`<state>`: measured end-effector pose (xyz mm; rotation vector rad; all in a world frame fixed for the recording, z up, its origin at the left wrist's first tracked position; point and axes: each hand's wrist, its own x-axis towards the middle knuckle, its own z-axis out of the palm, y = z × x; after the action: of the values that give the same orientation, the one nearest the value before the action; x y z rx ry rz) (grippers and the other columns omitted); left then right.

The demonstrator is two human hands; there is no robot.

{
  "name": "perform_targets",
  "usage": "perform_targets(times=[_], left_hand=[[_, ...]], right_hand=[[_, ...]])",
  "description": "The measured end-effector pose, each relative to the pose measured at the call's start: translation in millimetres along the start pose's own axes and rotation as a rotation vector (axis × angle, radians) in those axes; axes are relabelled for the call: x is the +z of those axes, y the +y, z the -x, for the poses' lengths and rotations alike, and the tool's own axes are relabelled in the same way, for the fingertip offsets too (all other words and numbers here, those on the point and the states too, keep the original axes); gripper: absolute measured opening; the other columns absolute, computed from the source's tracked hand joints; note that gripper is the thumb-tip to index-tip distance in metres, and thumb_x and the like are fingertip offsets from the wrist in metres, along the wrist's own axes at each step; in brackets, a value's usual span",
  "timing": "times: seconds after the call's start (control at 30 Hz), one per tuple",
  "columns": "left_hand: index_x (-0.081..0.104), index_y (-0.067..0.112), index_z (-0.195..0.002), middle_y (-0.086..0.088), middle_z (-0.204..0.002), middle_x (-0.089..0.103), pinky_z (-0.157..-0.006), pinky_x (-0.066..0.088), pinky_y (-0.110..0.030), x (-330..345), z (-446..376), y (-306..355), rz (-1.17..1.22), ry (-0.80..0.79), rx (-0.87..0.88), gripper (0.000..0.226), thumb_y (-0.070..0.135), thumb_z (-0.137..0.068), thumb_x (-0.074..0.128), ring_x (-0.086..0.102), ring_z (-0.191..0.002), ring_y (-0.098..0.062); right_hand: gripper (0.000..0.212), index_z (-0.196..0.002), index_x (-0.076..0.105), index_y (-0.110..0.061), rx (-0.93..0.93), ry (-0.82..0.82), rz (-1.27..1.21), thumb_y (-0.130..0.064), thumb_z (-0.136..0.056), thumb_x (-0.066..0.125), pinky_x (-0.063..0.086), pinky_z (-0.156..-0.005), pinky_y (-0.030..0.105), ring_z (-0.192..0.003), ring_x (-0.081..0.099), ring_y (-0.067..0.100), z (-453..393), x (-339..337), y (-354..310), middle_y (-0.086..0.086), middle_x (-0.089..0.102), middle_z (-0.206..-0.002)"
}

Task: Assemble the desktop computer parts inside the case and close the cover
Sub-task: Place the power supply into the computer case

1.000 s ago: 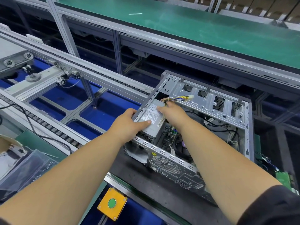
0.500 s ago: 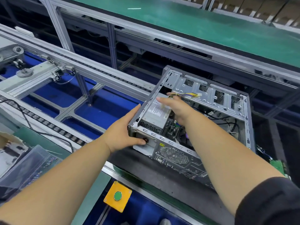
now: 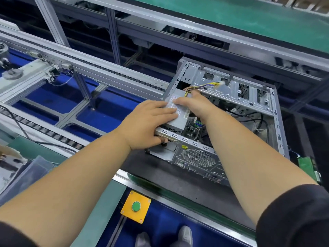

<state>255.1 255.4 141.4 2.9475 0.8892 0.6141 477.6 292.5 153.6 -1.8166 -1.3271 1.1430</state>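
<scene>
An open metal computer case lies on its side on a dark pallet, its rear panel facing me. A grey power supply sits in the case's near left corner. My left hand lies flat on top of it, fingers spread, thumb under the case's rear rail. My right hand rests on the power supply's far end, holding its yellow and black cable bundle, which sticks up toward the drive bays. The motherboard shows beside the power supply, partly hidden by my right forearm.
A yellow box with a green button sits below the conveyor edge. Aluminium conveyor rails run to the left. A green circuit board lies right of the case. A clear plastic tray is at the lower left. My shoes show at the bottom.
My left hand has moved from the case's rear corner up onto the top of the power supply. The power supply sits lower in the case. My right hand stays at the cables.
</scene>
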Motion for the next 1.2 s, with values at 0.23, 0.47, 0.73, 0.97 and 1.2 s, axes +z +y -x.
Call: perform_targets(times=[0.23,0.47,0.73,0.97,1.2], left_hand=[[0.026,0.016,-0.153,-0.004,-0.159,0.025,-0.122,0.006,-0.032,-1.2,-13.4,13.8,-0.193,-0.222,-0.040,0.088,0.013,-0.075,0.066,0.024,-0.146,-0.020],[0.046,0.006,-0.142,-0.013,-0.147,0.047,-0.117,0.026,-0.044,-1.9,-11.4,13.9,-0.165,-0.156,0.021,0.084,0.004,-0.063,0.073,0.043,-0.136,-0.030],[0.061,0.004,-0.129,-0.013,-0.131,0.061,-0.111,0.036,-0.050,6.0,-4.3,20.0,-0.094,0.023,-0.015,0.076,-0.008,-0.056,0.071,0.058,-0.121,-0.031],[0.016,0.022,-0.156,0.000,-0.159,0.019,-0.117,0.024,-0.042,6.4,23.0,21.9,0.143,0.097,-0.385,0.108,0.028,-0.068,0.079,0.015,-0.146,-0.023],[0.023,0.035,-0.145,0.016,-0.143,0.025,-0.104,0.023,-0.032,22.5,50.2,46.5,0.586,0.234,-0.880,0.083,0.024,-0.076,0.068,0.018,-0.136,-0.009]], right_hand=[[0.085,-0.143,0.040,-0.029,-0.043,0.018,-0.014,-0.050,-0.070,0.077,0.039,-0.083,0.032,-0.121,0.047,0.020,0.7,0.7,3.3,-0.003,0.047,-0.134],[0.089,-0.140,0.042,-0.030,-0.052,0.003,-0.010,-0.054,-0.062,0.077,0.043,-0.102,0.039,-0.122,0.050,0.021,-5.3,-0.5,3.8,0.000,0.051,-0.137],[0.077,-0.142,0.039,-0.034,-0.052,-0.019,-0.094,-0.048,-0.076,0.077,0.038,-0.096,0.035,-0.125,0.048,0.019,-3.9,-2.0,10.9,-0.003,0.046,-0.141],[0.124,-0.152,0.031,-0.012,0.113,-0.128,-0.397,-0.062,-0.054,0.088,0.038,-0.114,0.044,-0.131,0.050,0.028,13.6,-19.5,18.5,0.010,0.045,-0.150],[0.055,-0.133,0.057,-0.021,0.168,-0.136,-0.185,-0.056,-0.091,0.060,0.050,-0.101,0.040,-0.117,0.060,0.031,9.8,-30.3,25.0,0.006,0.047,-0.143]])
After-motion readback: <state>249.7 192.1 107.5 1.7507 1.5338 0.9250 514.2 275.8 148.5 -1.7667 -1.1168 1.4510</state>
